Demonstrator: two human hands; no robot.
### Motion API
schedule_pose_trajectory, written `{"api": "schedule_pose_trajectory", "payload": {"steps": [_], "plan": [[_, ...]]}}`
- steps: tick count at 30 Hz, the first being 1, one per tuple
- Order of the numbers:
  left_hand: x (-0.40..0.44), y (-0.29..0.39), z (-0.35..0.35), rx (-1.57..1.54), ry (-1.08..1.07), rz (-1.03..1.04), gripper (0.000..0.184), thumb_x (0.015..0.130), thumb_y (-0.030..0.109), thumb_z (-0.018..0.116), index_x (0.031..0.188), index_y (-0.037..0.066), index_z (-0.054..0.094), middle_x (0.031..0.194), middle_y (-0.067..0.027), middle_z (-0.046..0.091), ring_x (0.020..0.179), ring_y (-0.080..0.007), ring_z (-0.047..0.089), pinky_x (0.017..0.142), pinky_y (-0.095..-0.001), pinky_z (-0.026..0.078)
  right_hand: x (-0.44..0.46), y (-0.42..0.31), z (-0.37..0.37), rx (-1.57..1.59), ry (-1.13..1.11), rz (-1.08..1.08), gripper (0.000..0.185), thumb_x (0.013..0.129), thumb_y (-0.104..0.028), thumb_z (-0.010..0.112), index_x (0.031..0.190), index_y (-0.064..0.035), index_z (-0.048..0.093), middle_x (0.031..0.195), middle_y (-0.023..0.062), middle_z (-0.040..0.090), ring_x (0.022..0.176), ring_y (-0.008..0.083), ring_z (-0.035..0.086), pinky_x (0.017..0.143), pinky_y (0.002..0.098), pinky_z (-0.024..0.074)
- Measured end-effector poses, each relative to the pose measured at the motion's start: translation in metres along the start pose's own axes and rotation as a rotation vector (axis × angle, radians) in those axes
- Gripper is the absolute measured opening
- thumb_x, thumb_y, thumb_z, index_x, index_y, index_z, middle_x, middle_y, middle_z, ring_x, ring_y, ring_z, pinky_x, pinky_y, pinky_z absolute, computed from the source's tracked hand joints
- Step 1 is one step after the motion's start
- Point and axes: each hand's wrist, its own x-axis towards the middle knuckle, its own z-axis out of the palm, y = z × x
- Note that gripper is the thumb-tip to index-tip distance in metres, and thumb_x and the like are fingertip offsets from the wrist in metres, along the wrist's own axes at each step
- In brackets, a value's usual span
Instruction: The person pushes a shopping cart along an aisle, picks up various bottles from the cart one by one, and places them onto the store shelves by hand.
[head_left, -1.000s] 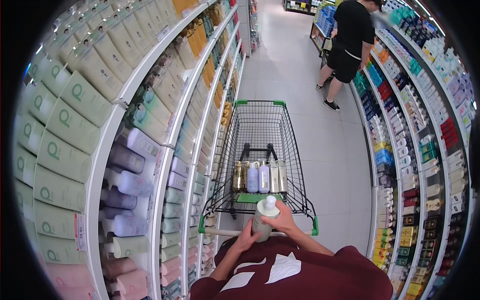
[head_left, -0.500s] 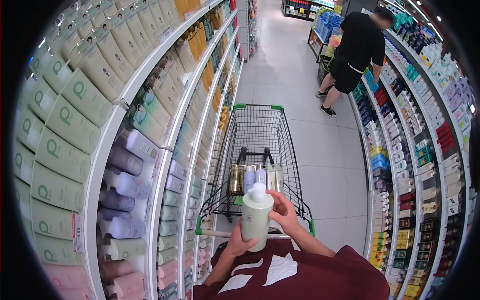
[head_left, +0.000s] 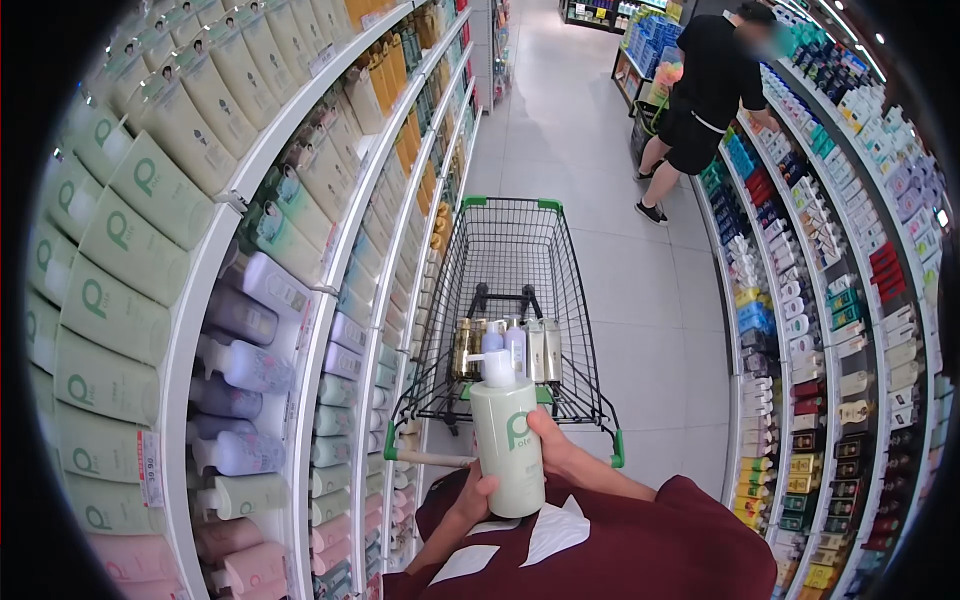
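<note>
A pale green pump bottle (head_left: pixel 508 465) with a white pump head stands nearly upright in front of my chest, its green logo facing me. My left hand (head_left: pixel 474 496) wraps its lower left side. On the right side, my right hand (head_left: pixel 552 446) grips it with the thumb near the logo; the other fingers are hidden behind. Just beyond is a black wire shopping cart (head_left: pixel 515 240) with green corners. Several bottles stand in its near end, among them a lilac pump bottle (head_left: pixel 515 345) and a gold bottle (head_left: pixel 464 350).
Shelves of tubes and pump bottles (head_left: pixel 245 365) run close along the left. More packed shelves (head_left: pixel 805 330) line the right. A person in black (head_left: pixel 712 85) stands at the right shelf with a basket (head_left: pixel 645 125). Grey tiled floor (head_left: pixel 640 290) lies between.
The pump bottle has been turned so its logo faces me and the nozzle points left. It sits slightly lower, and my right hand has moved down its side. The other person's arm has lifted toward the shelf.
</note>
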Motion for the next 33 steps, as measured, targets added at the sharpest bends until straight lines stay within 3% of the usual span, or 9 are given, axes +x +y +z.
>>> {"api": "schedule_pose_trajectory", "payload": {"steps": [1,5,7,10,15,20,33], "plan": [[0.001,0.001,0.004,-0.006,0.004,-0.004,0.088,0.081,0.060,0.065,0.137,-0.005,0.047,0.122,-0.0162,0.064,0.109,-0.0252,0.066,0.092,-0.0374,0.054,-0.002,0.002,0.000,-0.037,0.088,-0.010,0.072,0.092,-0.060,0.060,0.134,-0.0021,0.049,0.109,0.0080,0.065,0.089,0.0122,0.067,0.070,0.0279,0.0575],[0.002,0.006,0.011,-0.026,0.022,-0.035,0.085,0.084,0.059,0.063,0.137,-0.005,0.047,0.122,-0.0159,0.064,0.108,-0.0249,0.066,0.092,-0.0376,0.055,-0.008,0.003,-0.006,-0.087,0.165,-0.003,0.062,0.095,-0.058,0.055,0.124,-0.0036,0.055,0.095,0.0054,0.066,0.074,0.0104,0.065,0.059,0.0253,0.0531],[0.003,0.000,0.006,-0.047,0.070,-0.048,0.084,0.084,0.058,0.064,0.138,-0.004,0.047,0.124,-0.0144,0.063,0.110,-0.0222,0.064,0.093,-0.0359,0.053,-0.009,-0.003,0.003,-0.128,0.221,-0.086,0.056,0.097,-0.053,0.053,0.124,-0.0040,0.055,0.096,0.0057,0.066,0.075,0.0105,0.064,0.058,0.0258,0.0525],[0.002,-0.007,0.002,-0.054,0.119,-0.027,0.083,0.084,0.054,0.069,0.139,-0.004,0.046,0.127,-0.0120,0.061,0.113,-0.0186,0.060,0.097,-0.0336,0.050,-0.010,-0.008,0.002,-0.204,0.187,-0.146,0.054,0.098,-0.049,0.054,0.124,-0.0007,0.054,0.103,0.0079,0.065,0.084,0.0123,0.064,0.069,0.0278,0.0538],[0.000,0.010,0.015,0.186,0.221,0.017,0.089,0.081,0.055,0.075,0.140,-0.005,0.044,0.127,-0.0124,0.059,0.116,-0.0200,0.057,0.100,-0.0341,0.045,-0.010,-0.014,0.010,-0.452,0.198,-0.274,0.061,0.099,-0.052,0.053,0.126,0.0024,0.054,0.106,0.0072,0.065,0.091,0.0127,0.061,0.078,0.0288,0.0508],[-0.002,0.022,0.028,0.325,0.254,0.022,0.088,0.084,0.058,0.071,0.139,-0.005,0.045,0.126,-0.0132,0.059,0.115,-0.0203,0.057,0.100,-0.0351,0.045,-0.012,-0.011,0.002,-0.430,0.161,-0.211,0.065,0.100,-0.057,0.049,0.128,0.0022,0.052,0.106,0.0073,0.064,0.092,0.0126,0.060,0.079,0.0286,0.0501],[-0.002,0.014,0.031,0.320,0.265,0.077,0.086,0.089,0.065,0.061,0.137,-0.005,0.046,0.121,-0.0125,0.060,0.110,-0.0190,0.058,0.096,-0.0341,0.046,-0.016,-0.011,-0.004,-0.459,0.124,-0.159,0.067,0.103,-0.059,0.040,0.133,0.0009,0.050,0.113,0.0079,0.063,0.098,0.0133,0.059,0.085,0.0295,0.0494]]}}
